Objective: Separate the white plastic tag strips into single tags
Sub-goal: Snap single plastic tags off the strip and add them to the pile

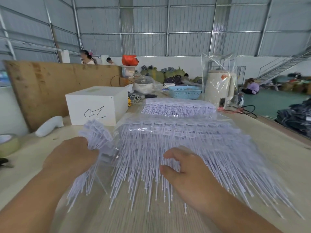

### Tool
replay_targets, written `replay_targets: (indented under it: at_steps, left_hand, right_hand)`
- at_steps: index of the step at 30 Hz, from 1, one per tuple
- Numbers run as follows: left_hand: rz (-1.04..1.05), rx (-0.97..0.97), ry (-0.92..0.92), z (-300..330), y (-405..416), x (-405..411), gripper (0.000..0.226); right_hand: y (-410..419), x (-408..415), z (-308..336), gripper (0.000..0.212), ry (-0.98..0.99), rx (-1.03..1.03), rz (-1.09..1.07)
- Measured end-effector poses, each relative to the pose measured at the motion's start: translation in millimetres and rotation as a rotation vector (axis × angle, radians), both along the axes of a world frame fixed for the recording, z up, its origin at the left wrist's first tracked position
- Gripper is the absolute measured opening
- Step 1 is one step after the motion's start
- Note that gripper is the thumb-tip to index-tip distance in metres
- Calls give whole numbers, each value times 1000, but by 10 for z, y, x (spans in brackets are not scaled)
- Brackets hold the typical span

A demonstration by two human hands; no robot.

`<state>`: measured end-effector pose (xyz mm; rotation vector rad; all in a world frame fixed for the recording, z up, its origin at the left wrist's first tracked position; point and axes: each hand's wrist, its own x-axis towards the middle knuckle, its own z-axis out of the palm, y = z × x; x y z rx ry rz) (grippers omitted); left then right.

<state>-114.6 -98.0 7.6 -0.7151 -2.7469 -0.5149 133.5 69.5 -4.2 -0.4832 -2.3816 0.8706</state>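
We see a pale wooden worktable (pixel 277 157) running away from us, its near edge cut off by the frame. Just beyond and under our right hand (pixel 190 180) lies a big heap of white plastic tag strips (pixel 176 140), blurred so single tags are hard to tell apart, partly under clear film. A second stack of white tag strips (pixel 178 107) lies farther beyond that hand. Beyond our left hand (pixel 70 157) stands a white cardboard box (pixel 96 106) bearing a black handwritten scrawl we cannot read. Our left hand grips a fanned bunch of white tag strips (pixel 98 137), fingers hidden behind it. Our right hand rests on the heap, fingers loosely curved, whether pinching anything we cannot tell. Left of the left hand sits a roll of pale tape (pixel 7 144), cut off.
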Motion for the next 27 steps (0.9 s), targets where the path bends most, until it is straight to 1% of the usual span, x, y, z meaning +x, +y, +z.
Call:
replay_targets:
  at_steps: [3,5,6,10,12,13,15,16,17,18,19,20,21,23,27]
  left_hand:
    - [5,-82,6,-17,-5,-7,30]
    - [0,-77,-22,-10,-7,-13,26]
    - [-1,-55,-44,-11,-2,-3,28]
    - [78,-29,-60,-2,37,84,53]
    - [35,25,11,55,74,199,51]
    - [-37,110,81,91,94,269,46]
    - [-241,343,214,172,143,503,32]
    - [-365,427,241,211,161,671,26]
    - [-507,453,236,245,176,857,20]
    - [-652,414,201,262,193,1038,17]
    - [-776,334,153,252,218,1199,20]
    - [-866,240,117,218,254,1319,25]
    - [-906,162,103,157,307,1402,28]
    - [-840,96,142,42,416,1432,30]
    - [-523,85,204,-123,510,1138,21]
  right_hand:
    - [11,-10,2,23,-28,51,-7]
    - [7,-9,-1,22,-57,43,-11]
    - [6,-6,-4,21,-61,36,-11]
    - [-8,-2,0,21,-77,35,-19]
    - [-16,-3,10,23,-85,42,-14]
    - [-19,-5,15,26,-86,43,-9]
    - [-28,0,19,37,-78,33,0]
    - [-29,0,19,45,-65,20,5]
    - [-30,2,16,54,-45,5,11]
    - [-32,1,15,61,-22,-8,24]
    - [-36,0,17,68,-2,-16,42]
    - [-38,-4,18,75,11,-16,63]
    - [-35,-11,15,82,13,-4,79]
    - [-28,-27,9,89,-10,36,77]
    - [-6,-48,-17,86,-33,25,37]
